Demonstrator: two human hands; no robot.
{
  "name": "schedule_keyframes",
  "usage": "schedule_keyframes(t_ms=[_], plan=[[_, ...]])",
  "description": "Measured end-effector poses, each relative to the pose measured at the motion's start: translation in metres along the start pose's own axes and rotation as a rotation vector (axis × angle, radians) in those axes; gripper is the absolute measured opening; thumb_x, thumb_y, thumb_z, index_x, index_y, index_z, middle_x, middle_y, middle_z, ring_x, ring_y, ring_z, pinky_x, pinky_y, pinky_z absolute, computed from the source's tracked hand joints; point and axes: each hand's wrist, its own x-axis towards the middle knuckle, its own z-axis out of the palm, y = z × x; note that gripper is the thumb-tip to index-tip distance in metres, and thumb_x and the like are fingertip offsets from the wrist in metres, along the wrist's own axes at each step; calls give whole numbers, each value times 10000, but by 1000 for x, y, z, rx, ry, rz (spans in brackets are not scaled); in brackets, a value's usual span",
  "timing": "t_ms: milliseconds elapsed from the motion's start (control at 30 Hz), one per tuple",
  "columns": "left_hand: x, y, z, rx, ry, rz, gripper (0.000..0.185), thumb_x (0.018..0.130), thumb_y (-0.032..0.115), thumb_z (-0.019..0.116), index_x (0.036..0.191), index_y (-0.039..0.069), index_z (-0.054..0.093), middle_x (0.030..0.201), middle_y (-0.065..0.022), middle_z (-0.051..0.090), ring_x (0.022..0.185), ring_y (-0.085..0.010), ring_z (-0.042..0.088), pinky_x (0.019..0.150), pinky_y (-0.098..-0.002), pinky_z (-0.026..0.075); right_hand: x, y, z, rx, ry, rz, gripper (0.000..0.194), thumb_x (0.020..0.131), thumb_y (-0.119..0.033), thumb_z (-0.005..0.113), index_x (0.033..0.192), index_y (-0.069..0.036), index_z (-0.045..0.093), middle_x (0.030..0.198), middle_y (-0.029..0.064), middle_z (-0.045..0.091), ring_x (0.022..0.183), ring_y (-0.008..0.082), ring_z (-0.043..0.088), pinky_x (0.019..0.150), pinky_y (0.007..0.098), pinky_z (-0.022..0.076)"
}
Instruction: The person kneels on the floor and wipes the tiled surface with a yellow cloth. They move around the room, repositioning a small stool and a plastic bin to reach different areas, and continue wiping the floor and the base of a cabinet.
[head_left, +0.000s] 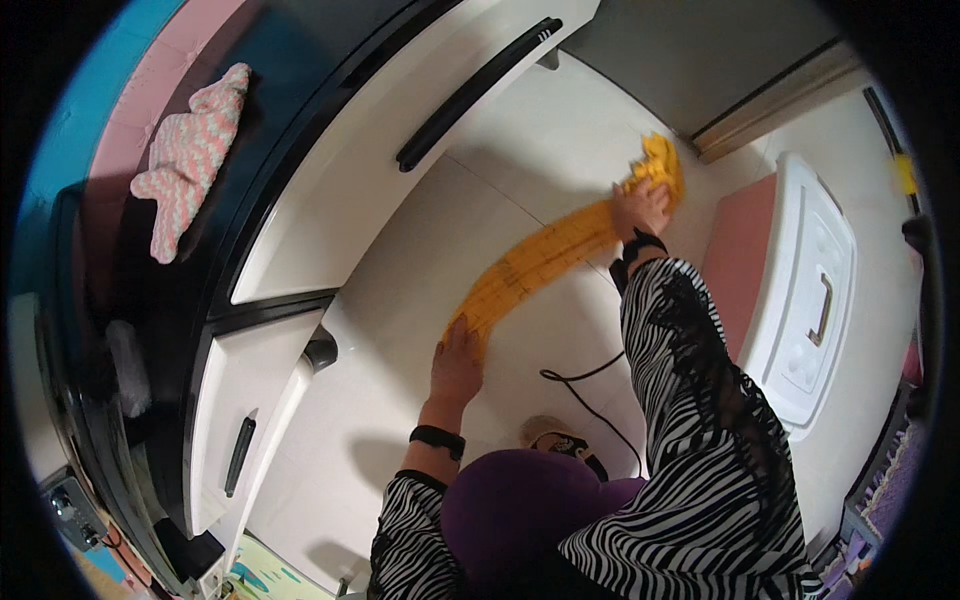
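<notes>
A long orange-yellow cloth (536, 266) stretches in a curved strip over the pale tiled floor, between my two hands. My left hand (457, 367) is on its near end, fingers spread on the fabric. At the far end, my right hand (643, 210) holds the cloth where it bunches into a crumpled yellow bundle (658, 161). Some faint dark marks show on the strip's middle. Each wrist wears a black band. How far the fingers curl under the fabric is hidden.
White drawers with black handles (480, 94) line the left, under a black top bearing a pink-and-white knitted item (196, 161). At right stands a pink storage box with a white lid (806, 300). A black cable (592, 409) lies near my foot (555, 439).
</notes>
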Motion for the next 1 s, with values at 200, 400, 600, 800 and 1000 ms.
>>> schedule_keyframes(t_ms=[200, 400, 600, 800, 1000], plan=[[-31, 15, 38, 117, 93, 119, 420, 867, 132, 535, 1261, 6, 460, 1480, -174, 249, 1301, -339, 376, 1048, -496, 345, -65, 103, 37, -192, 277, 33, 778, 847, -566, 485, 1366, -8, 331, 1288, 332, 390, 1191, 467, 401, 937, 560, 381], [-90, -29, 56, 87, 29, -26, 390, 871, 123, 504, 1254, 52, 500, 1467, -127, 293, 1322, -290, 358, 1055, -496, 326, -171, 130, 60, -342, -23, -306, 711, 869, -504, 496, 1349, 13, 401, 1175, 348, 512, 1030, 443, 547, 843, 549, 439], [-173, -107, 77, 57, 34, -209, 326, 901, 188, 466, 1187, 57, 553, 1434, -121, 389, 1220, -294, 472, 992, -464, 392, -257, 138, 49, -273, -398, -1061, 236, 782, -276, 573, 823, -77, 695, 799, 156, 647, 774, 340, 637, 616, 470, 503], [-216, -134, 85, 61, -67, -451, 374, 903, 288, 450, 1169, 51, 565, 1216, -148, 580, 942, -339, 633, 816, -439, 501, -295, 108, 17, -99, -486, -1424, 241, 738, -249, 584, 760, -22, 661, 775, 165, 631, 768, 349, 625, 638, 465, 499], [-195, -137, 83, 79, -70, -501, 308, 873, 242, 463, 928, 45, 692, 974, -132, 684, 884, -324, 652, 784, -423, 514, -264, 116, -48, 71, -296, -1083, 277, 811, -260, 540, 852, -1, 628, 805, 169, 634, 784, 379, 618, 690, 478, 484]])
